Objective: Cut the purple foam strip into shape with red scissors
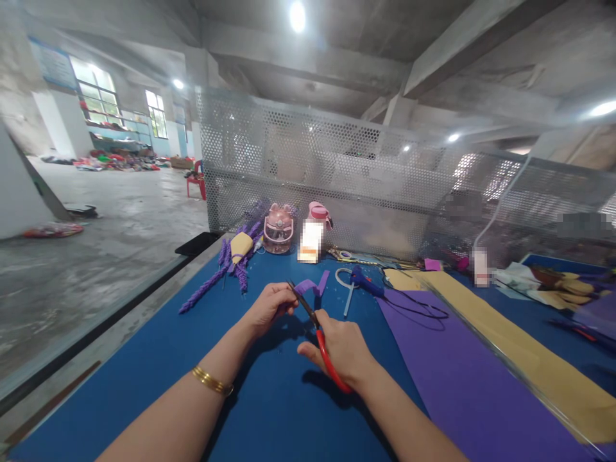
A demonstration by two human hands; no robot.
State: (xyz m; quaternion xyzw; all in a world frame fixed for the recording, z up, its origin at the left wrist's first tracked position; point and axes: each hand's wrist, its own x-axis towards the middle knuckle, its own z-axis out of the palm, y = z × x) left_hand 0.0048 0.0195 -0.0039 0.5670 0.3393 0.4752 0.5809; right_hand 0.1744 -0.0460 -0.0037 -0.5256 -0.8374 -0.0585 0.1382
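Note:
My right hand (341, 346) is closed on a pair of scissors (328, 366) with red handles and dark blades, which point up and left. The blades lie against a narrow purple strip (308, 287). Its near end is pinched between the fingers of my left hand (273, 308); the far end curls off to the right. Both hands are over the blue tabletop (289, 417). Just beyond my right hand is a blue glue gun (366, 281) with a black cord, and a pale glue stick (348, 301) lies beside it.
Purple artificial flower stems (206, 292) with a yellow piece (240, 247) lie at the back left. Near the mesh partition (308, 154) stand a pink helmet-shaped item (278, 230) and a pink bottle (319, 213). Purple sheet (447, 359) and yellow sheet (520, 346) cover the right side.

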